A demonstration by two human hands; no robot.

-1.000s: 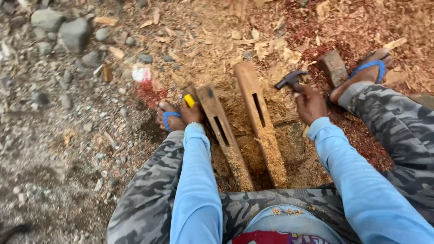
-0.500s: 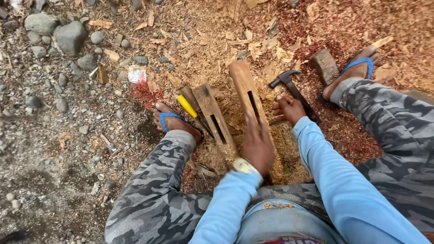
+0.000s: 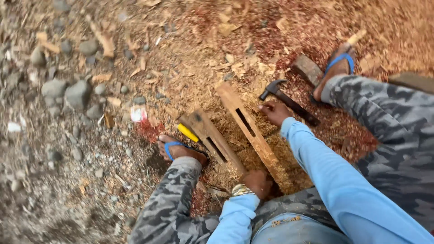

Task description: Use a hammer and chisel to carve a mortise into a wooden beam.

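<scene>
Two slotted wooden planks lie side by side on wood chips between my legs: a shorter left plank (image 3: 212, 141) and a longer right plank (image 3: 251, 132). My left hand (image 3: 257, 182), a bracelet on its wrist, grips the near end of the right plank. My right hand (image 3: 274, 112) rests with its fingertips on the far part of that plank and holds nothing. A claw hammer (image 3: 289, 102) lies on the ground just right of that hand. A yellow-handled tool (image 3: 187, 132) lies against the left plank, by my left foot (image 3: 180, 151).
My right foot (image 3: 337, 72) in a blue sandal rests beside a small wooden block (image 3: 307, 68). Wood chips and red sawdust (image 3: 289, 36) cover the ground ahead. Grey stones (image 3: 77, 94) and gravel spread to the left. A small white-and-red scrap (image 3: 138, 114) lies near the left foot.
My right hand has let go of the hammer, which now lies on the ground. My left hand slid from the yellow tool onto the right plank, then down to its near end.
</scene>
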